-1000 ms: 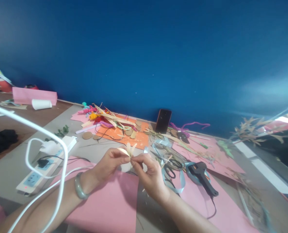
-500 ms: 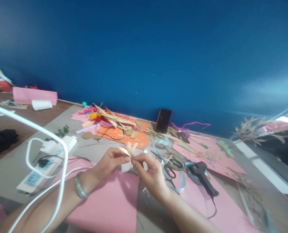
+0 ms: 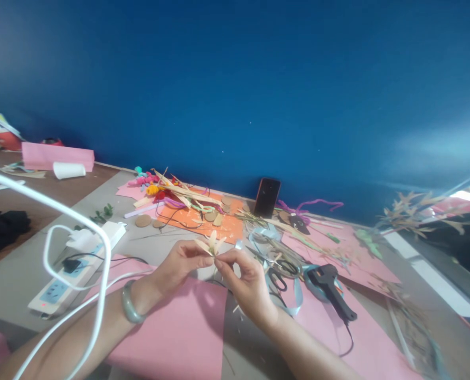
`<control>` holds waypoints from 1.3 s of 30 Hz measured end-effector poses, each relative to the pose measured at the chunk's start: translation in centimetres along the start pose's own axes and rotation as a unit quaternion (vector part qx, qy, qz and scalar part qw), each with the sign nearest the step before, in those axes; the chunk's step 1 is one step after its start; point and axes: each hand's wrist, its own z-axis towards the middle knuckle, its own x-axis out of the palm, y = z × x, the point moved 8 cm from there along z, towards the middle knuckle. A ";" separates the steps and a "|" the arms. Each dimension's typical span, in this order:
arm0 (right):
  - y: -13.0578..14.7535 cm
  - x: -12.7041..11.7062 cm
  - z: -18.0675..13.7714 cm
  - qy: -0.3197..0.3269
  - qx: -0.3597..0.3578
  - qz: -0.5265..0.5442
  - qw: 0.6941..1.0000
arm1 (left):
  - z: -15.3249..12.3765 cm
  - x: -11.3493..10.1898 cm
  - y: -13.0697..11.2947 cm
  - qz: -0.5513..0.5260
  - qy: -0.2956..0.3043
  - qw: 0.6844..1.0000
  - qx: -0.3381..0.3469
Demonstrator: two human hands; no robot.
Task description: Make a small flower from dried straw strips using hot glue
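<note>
Both my hands meet above the table's middle, pinching a small pale straw flower (image 3: 212, 244) with thin pointed petals. My left hand (image 3: 179, 262), with a green bangle on its wrist, grips it from the left with thumb and fingers closed. My right hand (image 3: 246, 279) pinches it from the right with its fingertips. Under the hands lies a pink paper sheet (image 3: 187, 327).
A white power strip (image 3: 72, 264) with white cables lies at the left. Black scissors (image 3: 276, 275), a black glue gun (image 3: 332, 287) and blue ribbon (image 3: 294, 295) lie at the right. An orange sheet (image 3: 219, 224) with straw scraps and a dark phone (image 3: 267, 197) stand near the blue wall.
The hands keep pinching the straw flower; the petals have shifted slightly as the fingers work it. Nothing else has moved.
</note>
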 end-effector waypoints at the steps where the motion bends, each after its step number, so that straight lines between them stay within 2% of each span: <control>1: 0.0 0.0 0.0 0.002 0.002 0.002 1.000 | 0.0 -0.1 0.0 0.004 -0.002 1.000 0.002; 14: -0.3 0.4 0.2 0.028 0.027 0.034 0.999 | 0.1 -0.4 -0.3 0.027 -0.007 0.999 0.026; 19: -0.5 0.7 0.2 0.048 0.040 0.046 0.997 | 0.1 -0.5 -0.2 0.057 -0.011 0.998 0.021; 32: -1.0 0.8 0.4 0.051 0.047 0.053 0.996 | 0.1 -0.7 -0.1 0.063 -0.025 0.998 0.001; 36: -1.4 1.0 0.3 0.067 0.046 0.057 0.995 | 0.3 -1.7 -0.3 0.043 -0.057 0.997 0.014; 39: -2.0 0.5 0.5 0.030 0.042 0.064 0.997 | 0.6 -3.1 -1.2 -0.002 -0.105 0.994 0.042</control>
